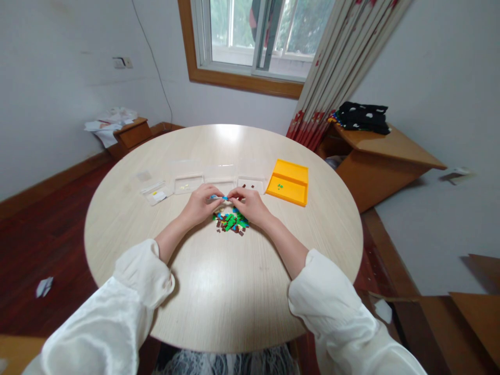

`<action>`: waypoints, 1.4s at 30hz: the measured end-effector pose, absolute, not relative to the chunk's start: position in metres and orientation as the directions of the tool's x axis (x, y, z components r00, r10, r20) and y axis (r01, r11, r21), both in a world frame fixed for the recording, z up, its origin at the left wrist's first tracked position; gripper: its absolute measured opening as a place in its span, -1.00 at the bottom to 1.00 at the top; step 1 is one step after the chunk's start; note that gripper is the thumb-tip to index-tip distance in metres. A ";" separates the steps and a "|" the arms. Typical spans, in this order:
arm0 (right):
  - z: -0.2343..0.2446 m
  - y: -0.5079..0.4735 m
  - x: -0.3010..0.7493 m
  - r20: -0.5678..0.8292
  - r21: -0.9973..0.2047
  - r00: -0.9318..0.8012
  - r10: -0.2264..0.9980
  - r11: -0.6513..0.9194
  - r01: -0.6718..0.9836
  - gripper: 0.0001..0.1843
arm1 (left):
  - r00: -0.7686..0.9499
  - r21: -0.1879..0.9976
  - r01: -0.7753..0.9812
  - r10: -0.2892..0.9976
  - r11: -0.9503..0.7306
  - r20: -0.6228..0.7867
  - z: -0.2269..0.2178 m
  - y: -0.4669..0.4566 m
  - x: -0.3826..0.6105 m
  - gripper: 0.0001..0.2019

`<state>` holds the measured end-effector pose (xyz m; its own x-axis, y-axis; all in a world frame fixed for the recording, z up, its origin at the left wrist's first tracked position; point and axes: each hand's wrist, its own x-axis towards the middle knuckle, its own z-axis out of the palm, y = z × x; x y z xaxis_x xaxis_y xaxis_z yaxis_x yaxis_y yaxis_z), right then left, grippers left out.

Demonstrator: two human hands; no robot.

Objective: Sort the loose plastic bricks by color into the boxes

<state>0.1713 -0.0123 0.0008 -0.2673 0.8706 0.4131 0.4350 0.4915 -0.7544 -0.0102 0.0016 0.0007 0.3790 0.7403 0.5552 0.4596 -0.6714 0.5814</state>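
Note:
Just above a pile of small toy bricks, my left hand point(200, 205) and my right hand point(250, 205) meet fingertip to fingertip. Both are closed in a pinch on small blue bricks point(225, 198); the fingers partly hide them, so I cannot tell how many there are. Beneath the hands, the brick pile point(231, 222) mixes green, brown, blue and pale yellow pieces on the table. Behind my hands stands a row of clear plastic boxes with open lids. The left box point(189, 187) has a few pale yellow pieces, and the right box point(252, 185) has a few brown ones.
An open yellow box point(291, 195) with a few green pieces lies to the right on the round wooden table point(230, 291). At the left is a clear bag point(156, 192) with a white and yellow label. A wooden cabinet point(383, 161) stands beyond the table's right edge.

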 end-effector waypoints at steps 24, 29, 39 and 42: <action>0.004 -0.021 0.170 0.343 -0.540 -0.551 0.761 0.640 0.546 -0.67 | 0.124 0.601 0.647 0.842 -0.470 0.525 -0.012 0.020 -0.023 -0.88; 0.004 -0.021 0.170 0.297 -0.527 -0.570 0.766 0.630 0.570 -0.66 | 0.123 0.605 0.638 0.839 -0.477 0.531 -0.015 0.022 -0.023 -0.87; 0.002 -0.016 0.171 0.296 -0.500 -0.524 0.798 0.597 0.627 -0.70 | 0.107 0.613 0.654 0.856 -0.444 0.506 -0.014 0.021 -0.023 -0.81; -0.001 -0.014 0.173 0.315 -0.510 -0.495 0.810 0.584 0.632 -0.74 | 0.094 0.615 0.644 0.845 -0.456 0.527 -0.014 0.021 -0.023 -0.82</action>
<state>0.1725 -0.0141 -0.0007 -0.4948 0.8100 0.3147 0.6318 0.5840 -0.5096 -0.0226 0.0205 -0.0139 0.0943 0.8445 0.5272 0.6435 -0.4557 0.6150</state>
